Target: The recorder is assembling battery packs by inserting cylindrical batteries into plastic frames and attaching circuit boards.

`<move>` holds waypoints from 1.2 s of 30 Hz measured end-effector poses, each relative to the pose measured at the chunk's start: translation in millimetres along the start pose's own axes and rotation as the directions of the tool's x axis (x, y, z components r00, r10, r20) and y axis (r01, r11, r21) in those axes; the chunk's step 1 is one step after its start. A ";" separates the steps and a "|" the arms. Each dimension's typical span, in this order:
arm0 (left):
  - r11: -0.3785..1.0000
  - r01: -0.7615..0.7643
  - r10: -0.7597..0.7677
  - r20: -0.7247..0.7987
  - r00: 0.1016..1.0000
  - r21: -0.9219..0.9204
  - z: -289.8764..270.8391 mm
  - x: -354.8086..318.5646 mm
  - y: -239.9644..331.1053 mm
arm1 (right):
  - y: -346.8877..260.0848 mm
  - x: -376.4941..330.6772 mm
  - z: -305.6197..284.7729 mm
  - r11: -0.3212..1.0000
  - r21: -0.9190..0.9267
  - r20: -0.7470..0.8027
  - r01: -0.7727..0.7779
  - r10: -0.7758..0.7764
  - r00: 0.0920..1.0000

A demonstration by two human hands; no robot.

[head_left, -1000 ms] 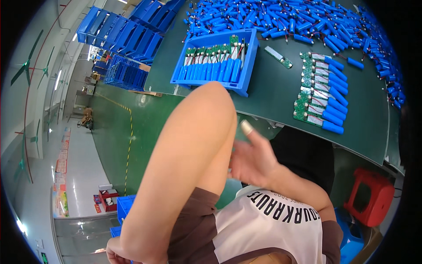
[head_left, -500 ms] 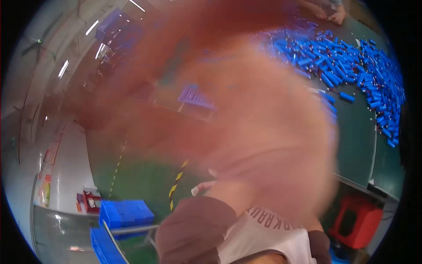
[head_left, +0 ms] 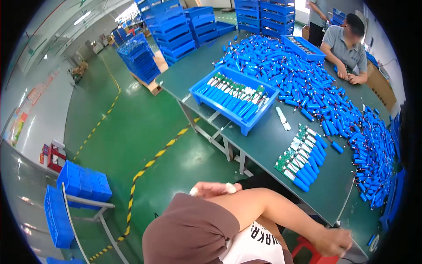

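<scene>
My left arm comes out of a brown sleeve (head_left: 189, 229) and crosses my white shirt toward the lower right. My left hand (head_left: 335, 242) is loosely curled, holds nothing I can see, and hangs just below the edge of the green table (head_left: 263, 141). Only the fingertips of my right hand (head_left: 213, 189), with pale nails, show; they rest on top of the brown sleeve. Nearest on the table is a row of blue battery packs with green circuit boards (head_left: 303, 158). A blue tray (head_left: 246, 126) holding more packs stands further back.
A large heap of blue battery cells (head_left: 316, 83) covers the far and right side of the table. A seated co-worker (head_left: 347, 44) works at the far end. Stacked blue crates (head_left: 202, 22) stand behind; more crates (head_left: 83, 185) sit at lower left. A red stool (head_left: 307, 254) is below me.
My raised arm, which swept across and blurred the view, has dropped to the lower edge. The view has swung, so the table and floor are now in plain sight.
</scene>
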State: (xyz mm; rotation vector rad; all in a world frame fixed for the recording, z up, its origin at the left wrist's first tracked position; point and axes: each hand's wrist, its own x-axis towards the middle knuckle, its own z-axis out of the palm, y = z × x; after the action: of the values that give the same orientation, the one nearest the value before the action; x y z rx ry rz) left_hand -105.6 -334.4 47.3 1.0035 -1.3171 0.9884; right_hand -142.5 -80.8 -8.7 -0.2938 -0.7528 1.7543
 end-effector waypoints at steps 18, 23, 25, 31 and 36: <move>0.853 -0.329 0.522 0.639 0.565 -0.406 -37.4 -77.7 53.1 | -6.8 -20.1 18.9 0.940 0.223 0.131 0.256 -0.289 0.948; 0.919 -0.332 0.383 0.687 0.618 -0.213 -62.4 -63.0 34.9 | -5.7 -62.2 7.7 0.919 -0.207 -0.695 0.334 -0.379 0.611; 0.956 -0.278 0.102 0.789 0.606 0.090 -108.3 -27.0 18.8 | 28.8 -98.8 -7.9 0.749 -0.656 -0.645 0.095 -0.621 0.446; 0.461 0.545 -0.631 -0.173 0.756 0.701 -291.2 9.0 -13.2 | 4.3 -201.2 96.1 0.749 -0.630 -0.777 -0.205 -0.602 0.185; 0.189 0.597 -0.846 -0.180 0.503 0.780 -356.7 -23.8 -44.9 | -123.5 -223.0 68.7 0.505 -0.680 -0.532 -0.531 -0.839 -0.116</move>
State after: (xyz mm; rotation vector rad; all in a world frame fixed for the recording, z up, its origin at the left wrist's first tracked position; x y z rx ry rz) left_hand 36.9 -4.5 21.2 2.2942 -0.3259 0.5678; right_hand -13.6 -293.2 80.9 -1.9244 -0.2530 0.0395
